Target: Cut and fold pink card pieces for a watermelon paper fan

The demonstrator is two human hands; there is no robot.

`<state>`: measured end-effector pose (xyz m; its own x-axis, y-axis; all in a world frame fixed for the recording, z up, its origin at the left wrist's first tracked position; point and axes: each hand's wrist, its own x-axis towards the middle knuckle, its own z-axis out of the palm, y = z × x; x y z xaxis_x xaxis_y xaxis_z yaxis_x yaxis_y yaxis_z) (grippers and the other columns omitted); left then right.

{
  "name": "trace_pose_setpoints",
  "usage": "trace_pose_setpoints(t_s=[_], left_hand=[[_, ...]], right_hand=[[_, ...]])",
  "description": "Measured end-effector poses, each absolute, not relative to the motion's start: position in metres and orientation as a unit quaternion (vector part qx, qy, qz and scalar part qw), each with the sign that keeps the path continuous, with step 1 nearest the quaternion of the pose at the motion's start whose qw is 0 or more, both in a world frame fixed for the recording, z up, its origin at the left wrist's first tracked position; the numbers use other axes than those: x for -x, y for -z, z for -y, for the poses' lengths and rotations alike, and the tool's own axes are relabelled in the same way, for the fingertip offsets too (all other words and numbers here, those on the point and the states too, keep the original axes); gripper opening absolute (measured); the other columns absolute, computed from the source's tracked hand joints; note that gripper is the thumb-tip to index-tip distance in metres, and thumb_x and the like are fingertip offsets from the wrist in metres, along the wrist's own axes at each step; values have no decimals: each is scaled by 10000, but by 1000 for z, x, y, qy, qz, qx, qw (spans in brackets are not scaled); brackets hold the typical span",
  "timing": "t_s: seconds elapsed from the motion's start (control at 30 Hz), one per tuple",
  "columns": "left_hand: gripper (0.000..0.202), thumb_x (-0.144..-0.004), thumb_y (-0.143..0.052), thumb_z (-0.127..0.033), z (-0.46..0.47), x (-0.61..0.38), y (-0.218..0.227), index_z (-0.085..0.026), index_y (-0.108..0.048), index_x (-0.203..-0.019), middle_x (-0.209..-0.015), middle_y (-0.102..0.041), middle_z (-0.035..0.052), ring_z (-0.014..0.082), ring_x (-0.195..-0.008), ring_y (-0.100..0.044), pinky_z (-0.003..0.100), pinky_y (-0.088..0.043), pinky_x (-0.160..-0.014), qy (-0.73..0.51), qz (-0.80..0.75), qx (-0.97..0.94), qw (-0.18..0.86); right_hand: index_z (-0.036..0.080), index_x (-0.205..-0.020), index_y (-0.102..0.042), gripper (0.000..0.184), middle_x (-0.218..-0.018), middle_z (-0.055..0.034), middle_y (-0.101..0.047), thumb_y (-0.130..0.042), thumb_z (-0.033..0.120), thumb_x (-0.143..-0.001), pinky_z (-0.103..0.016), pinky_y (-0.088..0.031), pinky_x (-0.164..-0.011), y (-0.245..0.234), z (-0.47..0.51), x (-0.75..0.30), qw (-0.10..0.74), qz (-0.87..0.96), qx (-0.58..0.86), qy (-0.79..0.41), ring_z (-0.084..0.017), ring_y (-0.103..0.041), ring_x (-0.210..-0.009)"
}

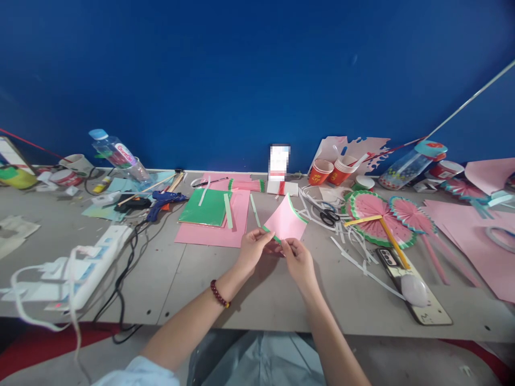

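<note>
A pink paper sheet with green edging [285,219] is raised a little above the table, its far part curling upward. My left hand [256,247] pinches its near green edge from the left. Close beside it, my right hand [295,257] grips the same edge, thumb on top. A thin pale green strip [255,210] lies just beyond my left hand. Left of the hands, green paper [205,208] rests on a larger pink sheet [237,236], with a pale strip [228,210] across it. A pleated pink and green piece [246,185] sits behind them.
On the right lie white paper strips [354,268], black scissors [329,217], round watermelon-patterned paper fans [372,214] and a phone [430,308]. Red paper cups [321,171] stand behind. Leftward are a blue glue gun [163,202], a power strip [96,265] and cables. A lit phone [279,161] leans against the blue wall.
</note>
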<state>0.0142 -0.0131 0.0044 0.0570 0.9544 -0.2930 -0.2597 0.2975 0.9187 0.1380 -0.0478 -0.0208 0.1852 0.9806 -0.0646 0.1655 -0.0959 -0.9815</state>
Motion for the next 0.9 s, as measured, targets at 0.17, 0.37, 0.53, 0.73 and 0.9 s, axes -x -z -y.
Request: trace_pose_setpoints(t_s=[0.17,0.37,0.53,0.73,0.9], left_hand=[[312,-595,-760,-407,12,-14,-5,-156,-575,-598,-556,-623,7,164,-570,-643,215,-473,-459,-475,-497,-357,633],[308,-601,-760,-399,11,-14,-2,-156,-571,-589,-552,-606,-3,168,-611,-654,197,-454,-455,-478,-499,-361,626],[298,-611,-753,-395,11,-14,0,-159,-573,-598,-546,-620,5,164,-575,-645,204,-453,-451,-474,-501,-358,629],[310,-590,-765,-403,12,-14,-2,-162,-570,-580,-541,-629,11,177,-567,-647,222,-454,-451,-474,-501,-347,636],[305,-588,-765,-390,13,-14,-2,-164,-562,-563,-535,-616,1,175,-603,-654,206,-437,-451,-476,-497,-337,643]], right_hand=[[205,-768,-556,320,-793,-57,-692,-437,487,-861,-284,-461,-708,20,48,-138,464,492,612,-410,-179,-620,-719],[204,-765,-555,307,-750,-49,-678,-457,483,-850,-281,-468,-687,20,48,-138,468,488,604,-421,-177,-619,-697],[207,-768,-552,307,-755,-51,-674,-461,488,-850,-303,-483,-725,19,49,-138,474,483,599,-427,-190,-630,-734],[209,-777,-548,298,-748,-49,-678,-473,489,-844,-304,-487,-723,22,48,-139,474,476,604,-428,-191,-637,-723],[206,-780,-551,299,-759,-60,-692,-481,491,-834,-290,-486,-679,20,49,-138,474,472,608,-427,-195,-643,-713]])
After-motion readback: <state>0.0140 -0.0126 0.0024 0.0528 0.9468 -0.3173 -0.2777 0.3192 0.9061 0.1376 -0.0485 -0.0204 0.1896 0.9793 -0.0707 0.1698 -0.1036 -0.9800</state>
